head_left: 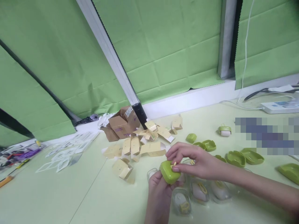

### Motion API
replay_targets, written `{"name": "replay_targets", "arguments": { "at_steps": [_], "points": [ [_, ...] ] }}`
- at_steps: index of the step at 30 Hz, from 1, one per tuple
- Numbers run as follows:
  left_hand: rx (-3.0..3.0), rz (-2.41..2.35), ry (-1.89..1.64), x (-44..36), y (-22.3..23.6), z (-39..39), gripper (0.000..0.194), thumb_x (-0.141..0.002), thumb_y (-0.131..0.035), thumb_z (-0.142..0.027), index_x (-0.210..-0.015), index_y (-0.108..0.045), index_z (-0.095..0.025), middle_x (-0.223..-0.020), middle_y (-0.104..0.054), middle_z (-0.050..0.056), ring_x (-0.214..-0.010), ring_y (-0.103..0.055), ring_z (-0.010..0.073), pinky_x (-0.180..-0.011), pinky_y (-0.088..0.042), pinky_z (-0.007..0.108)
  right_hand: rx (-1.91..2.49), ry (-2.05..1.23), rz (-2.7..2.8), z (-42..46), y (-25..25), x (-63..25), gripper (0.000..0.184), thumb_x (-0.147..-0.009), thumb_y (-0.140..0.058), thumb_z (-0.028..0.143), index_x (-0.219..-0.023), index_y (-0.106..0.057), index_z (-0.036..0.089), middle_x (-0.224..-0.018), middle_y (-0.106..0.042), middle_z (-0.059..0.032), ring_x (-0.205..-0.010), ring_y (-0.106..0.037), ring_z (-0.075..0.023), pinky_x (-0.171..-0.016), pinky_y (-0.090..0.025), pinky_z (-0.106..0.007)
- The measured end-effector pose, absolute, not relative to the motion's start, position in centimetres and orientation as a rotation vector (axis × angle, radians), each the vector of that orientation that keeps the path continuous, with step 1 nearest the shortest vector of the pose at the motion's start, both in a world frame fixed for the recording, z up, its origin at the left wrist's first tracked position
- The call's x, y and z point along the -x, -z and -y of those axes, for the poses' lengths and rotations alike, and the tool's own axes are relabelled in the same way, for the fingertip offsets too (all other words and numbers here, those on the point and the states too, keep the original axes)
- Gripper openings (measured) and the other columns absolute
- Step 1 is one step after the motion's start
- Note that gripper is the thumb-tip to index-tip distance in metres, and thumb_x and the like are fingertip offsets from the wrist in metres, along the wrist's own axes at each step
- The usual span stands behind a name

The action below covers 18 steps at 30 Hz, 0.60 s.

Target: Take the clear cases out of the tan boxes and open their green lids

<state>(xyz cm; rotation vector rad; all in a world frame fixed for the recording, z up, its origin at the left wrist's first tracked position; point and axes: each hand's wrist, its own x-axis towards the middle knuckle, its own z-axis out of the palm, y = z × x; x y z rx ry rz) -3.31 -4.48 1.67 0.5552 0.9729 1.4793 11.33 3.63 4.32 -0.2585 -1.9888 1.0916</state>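
Observation:
My left hand [161, 193] is closed around a small, rounded, glossy green plastic case [170, 175], holding it up over the table. My right hand [198, 160] pinches a short yellow strap [173, 165] at the side of the case. Beneath and beside my hands lie several clear plastic shells holding white pieces with yellow straps, among them one clear shell [181, 199] by my left wrist. Empty green shells, such as this green shell [236, 158], rest beyond my right forearm. Farther back sits a green-topped white piece [225, 131].
Several small cream paper boxes [153, 150] lie scattered in front of a brown cardboard box [123, 124]. White flat frames [72, 149] and tools [22, 161] are at the left. A power strip [280, 106] with cables is at the back right, near a green-covered wall [175, 46].

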Motion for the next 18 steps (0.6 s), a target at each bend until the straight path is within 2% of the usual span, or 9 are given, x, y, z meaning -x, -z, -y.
{"name": "replay_targets", "arguments": {
  "at_steps": [2,5,9,10,12,14,16,18],
  "points": [
    [-0.556,-0.983,-1.432,3.5,-1.6,4.5,0.025,-0.056,-0.083,-0.028,-0.072,-0.074,-0.011,-0.070,-0.067,0.005,-0.061,-0.056,0.0117,-0.051,-0.051,0.022,0.280,-1.113,2.003,-3.5,-4.5,-11.5,0.012,-0.083,-0.066,0.021,-0.071,-0.062,0.018,-0.102,-0.065,-0.0060,-0.097,-0.061,-0.0165,-0.086,-0.049,-0.033],
    [-0.579,-1.035,-1.340,3.8,-1.4,4.6,0.030,-0.056,-0.083,-0.029,-0.077,-0.074,-0.010,-0.070,-0.066,0.006,-0.061,-0.057,0.0127,-0.050,-0.053,0.023,0.288,-1.165,2.102,-3.6,-4.8,-11.9,0.013,-0.083,-0.065,0.022,-0.071,-0.063,0.018,-0.104,-0.064,-0.0059,-0.096,-0.062,-0.0166,-0.086,-0.048,-0.032],
    [-0.593,-1.107,-1.278,4.3,-1.2,5.0,0.034,-0.056,-0.081,-0.035,-0.079,-0.072,-0.011,-0.072,-0.066,0.005,-0.062,-0.059,0.0144,-0.048,-0.054,0.025,0.378,-1.179,2.299,-3.2,-4.6,-12.2,0.007,-0.085,-0.062,0.026,-0.083,-0.062,0.019,-0.103,-0.064,-0.0046,-0.094,-0.061,-0.0174,-0.083,-0.049,-0.032],
    [-0.606,-1.119,-1.278,4.4,-1.2,5.2,0.033,-0.056,-0.081,-0.034,-0.079,-0.072,-0.011,-0.073,-0.067,0.005,-0.062,-0.060,0.0144,-0.048,-0.054,0.024,0.419,-1.180,2.313,-2.9,-4.4,-12.2,0.009,-0.084,-0.062,0.026,-0.091,-0.060,0.020,-0.103,-0.064,-0.0044,-0.094,-0.061,-0.0176,-0.082,-0.049,-0.032],
    [-0.661,-1.151,-1.294,4.5,-1.2,5.6,0.029,-0.057,-0.080,-0.030,-0.077,-0.071,-0.012,-0.075,-0.067,0.005,-0.062,-0.060,0.0138,-0.051,-0.053,0.024,0.465,-1.171,2.312,-2.4,-4.1,-12.0,0.034,-0.079,-0.066,0.026,-0.110,-0.053,0.021,-0.106,-0.063,-0.0041,-0.098,-0.060,-0.0182,-0.084,-0.049,-0.032],
    [-0.755,-1.197,-1.330,4.6,-1.0,5.8,0.023,-0.058,-0.078,-0.023,-0.076,-0.068,-0.013,-0.077,-0.068,0.004,-0.065,-0.061,0.0137,-0.058,-0.052,0.023,0.420,-1.104,2.339,-1.8,-3.9,-11.7,0.054,-0.071,-0.072,0.025,-0.120,-0.049,0.023,-0.111,-0.062,-0.0035,-0.101,-0.059,-0.0189,-0.086,-0.048,-0.031],
    [-0.903,-1.232,-1.341,4.8,-0.8,5.6,0.018,-0.059,-0.075,-0.018,-0.072,-0.065,-0.014,-0.073,-0.067,0.003,-0.068,-0.062,0.0140,-0.063,-0.051,0.022,0.381,-0.971,2.370,-1.5,-3.9,-11.4,0.056,-0.066,-0.074,0.022,-0.117,-0.052,0.024,-0.109,-0.063,-0.0023,-0.099,-0.059,-0.0191,-0.084,-0.048,-0.030],
    [-1.090,-1.265,-1.330,5.2,-0.9,5.0,0.015,-0.060,-0.072,-0.017,-0.069,-0.061,-0.016,-0.072,-0.067,0.002,-0.070,-0.062,0.0149,-0.066,-0.050,0.024,0.427,-0.872,2.358,-1.6,-4.0,-11.8,0.046,-0.065,-0.071,0.021,-0.109,-0.055,0.023,-0.104,-0.063,-0.0023,-0.094,-0.060,-0.0189,-0.079,-0.049,-0.029]
  ]
}}
